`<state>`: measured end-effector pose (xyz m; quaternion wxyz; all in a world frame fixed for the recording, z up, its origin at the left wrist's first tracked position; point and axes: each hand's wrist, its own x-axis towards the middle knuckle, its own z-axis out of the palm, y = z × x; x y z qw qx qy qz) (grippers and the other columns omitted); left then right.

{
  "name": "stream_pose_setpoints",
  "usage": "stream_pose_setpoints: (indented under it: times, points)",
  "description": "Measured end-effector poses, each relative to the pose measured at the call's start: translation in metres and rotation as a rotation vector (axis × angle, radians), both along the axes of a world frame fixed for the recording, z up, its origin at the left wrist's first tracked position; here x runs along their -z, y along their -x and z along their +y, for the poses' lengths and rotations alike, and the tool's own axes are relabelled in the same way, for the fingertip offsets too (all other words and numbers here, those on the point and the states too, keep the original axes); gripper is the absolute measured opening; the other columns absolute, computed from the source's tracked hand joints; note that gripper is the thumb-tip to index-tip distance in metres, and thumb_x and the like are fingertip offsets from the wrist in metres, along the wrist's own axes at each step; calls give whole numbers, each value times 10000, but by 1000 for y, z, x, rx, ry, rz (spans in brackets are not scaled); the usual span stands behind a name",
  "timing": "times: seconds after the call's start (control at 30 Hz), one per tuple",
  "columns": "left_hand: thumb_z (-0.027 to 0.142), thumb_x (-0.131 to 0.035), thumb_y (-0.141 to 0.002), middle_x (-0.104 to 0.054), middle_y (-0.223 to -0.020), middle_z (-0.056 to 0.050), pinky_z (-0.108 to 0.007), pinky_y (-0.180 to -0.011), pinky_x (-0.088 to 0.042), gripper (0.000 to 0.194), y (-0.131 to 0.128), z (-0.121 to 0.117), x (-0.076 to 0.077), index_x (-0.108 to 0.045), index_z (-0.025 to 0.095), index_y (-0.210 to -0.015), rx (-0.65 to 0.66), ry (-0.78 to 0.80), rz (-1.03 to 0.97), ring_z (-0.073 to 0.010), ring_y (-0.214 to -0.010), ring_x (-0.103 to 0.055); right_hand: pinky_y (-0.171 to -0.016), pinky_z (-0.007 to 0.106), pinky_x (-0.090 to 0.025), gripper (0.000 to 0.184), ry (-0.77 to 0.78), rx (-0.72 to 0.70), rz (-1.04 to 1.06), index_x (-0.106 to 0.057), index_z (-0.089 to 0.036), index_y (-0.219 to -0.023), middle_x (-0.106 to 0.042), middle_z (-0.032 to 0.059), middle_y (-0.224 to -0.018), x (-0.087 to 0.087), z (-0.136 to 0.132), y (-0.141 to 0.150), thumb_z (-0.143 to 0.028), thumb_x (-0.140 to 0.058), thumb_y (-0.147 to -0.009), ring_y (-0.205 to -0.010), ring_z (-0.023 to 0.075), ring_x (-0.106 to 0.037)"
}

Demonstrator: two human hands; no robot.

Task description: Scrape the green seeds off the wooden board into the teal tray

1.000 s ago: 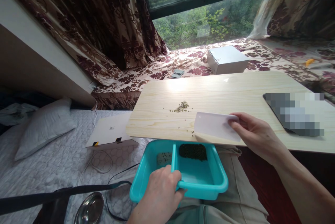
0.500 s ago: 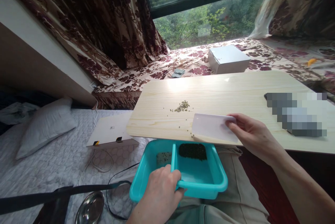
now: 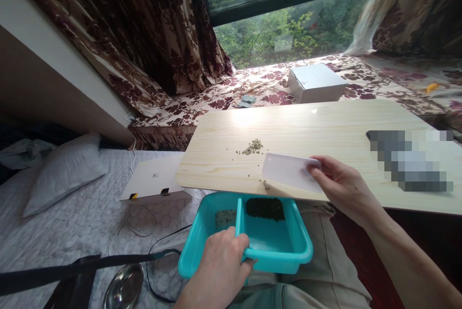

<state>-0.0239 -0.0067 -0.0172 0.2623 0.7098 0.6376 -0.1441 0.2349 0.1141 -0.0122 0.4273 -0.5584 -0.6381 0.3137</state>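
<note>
My left hand (image 3: 225, 256) is closed round the near rim and divider of a turquoise two-compartment basin (image 3: 305, 246) below the table's front edge. Dark green grains (image 3: 265, 208) fill the far part of its right compartment; a few specks lie in the left one on a pale patch. In my right hand (image 3: 337, 179) a thin white rectangular sheet (image 3: 288, 170) is pinched at its right end, tilted above the table near its front edge. Just beyond the sheet a small heap of greenish grains (image 3: 253, 146) lies on the tabletop, with several stray grains around it.
The pale wooden table (image 3: 325, 128) bears a blurred-out dark object (image 3: 400, 160) at its right. Behind it, a white box (image 3: 317, 83) sits on the flowered window seat. To the left are another white box (image 3: 151, 179), a steel bowl (image 3: 124, 287) and a pillow (image 3: 67, 169) on the bed.
My right hand has shifted the white sheet slightly to the left and up, towards the heap of grains. My left hand keeps its hold on the basin.
</note>
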Motion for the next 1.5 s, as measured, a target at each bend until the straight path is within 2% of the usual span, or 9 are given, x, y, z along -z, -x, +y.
stream_pose_setpoints:
  times: [0.33,0.57,0.9,1.07,1.2,1.27,1.4,1.5]
  points:
    - [305,-705,-928,-713,-1026,-37,-313,-794,-454,67,3,0,6,-708,238,-926,0,-19,-16,-250,-1016,-671,-571,272,-525,244,-9,-43,-6,-710,-217,-902,-743,47,-766,5,1,4,-441,-620,-869,-659,185,-675]
    - [296,-695,-931,-719,-1022,-37,-308,-791,-453,61,3,1,1,-708,238,-923,-8,-19,-5,-242,-1008,-671,-535,264,-482,237,5,-77,-32,-706,-213,-874,-705,36,-709,7,1,8,-427,-607,-849,-615,173,-633]
    - [272,-689,-930,-717,-983,-33,-302,-754,-430,57,6,0,-2,-698,231,-892,-16,-43,-23,-237,-967,-670,-515,273,-474,283,19,-68,24,-699,-211,-857,-695,39,-703,-2,-5,7,-485,-631,-846,-601,172,-606]
    - [275,-691,-930,-717,-984,-31,-297,-743,-422,58,5,0,-2,-695,229,-894,-16,-42,-17,-236,-965,-671,-499,279,-485,344,59,-82,37,-708,-209,-889,-717,48,-722,10,-8,5,-546,-646,-855,-600,183,-631]
    - [280,-696,-929,-717,-985,-28,-300,-752,-428,58,7,0,-1,-700,229,-900,-28,-55,-17,-239,-971,-672,-508,288,-507,398,103,-145,86,-726,-203,-946,-736,56,-739,20,-11,0,-582,-656,-849,-617,198,-657]
    - [291,-704,-928,-716,-988,-27,-303,-760,-433,67,8,0,-1,-704,230,-900,-37,-54,-18,-241,-981,-672,-541,297,-532,368,93,-117,78,-731,-207,-949,-755,62,-767,17,-8,-1,-552,-664,-842,-654,213,-685]
    - [303,-703,-937,-713,-989,-27,-307,-779,-439,78,14,-1,0,-710,232,-906,-49,-54,-16,-243,-996,-672,-629,320,-564,272,-30,48,-36,-740,-217,-980,-783,63,-841,5,8,1,-431,-642,-843,-717,224,-723]
    - [304,-704,-935,-715,-996,-31,-305,-779,-438,74,19,-1,1,-708,234,-913,-70,-51,4,-243,-993,-673,-651,346,-553,263,-103,107,-155,-744,-217,-990,-787,64,-833,5,23,8,-387,-599,-851,-696,226,-719]
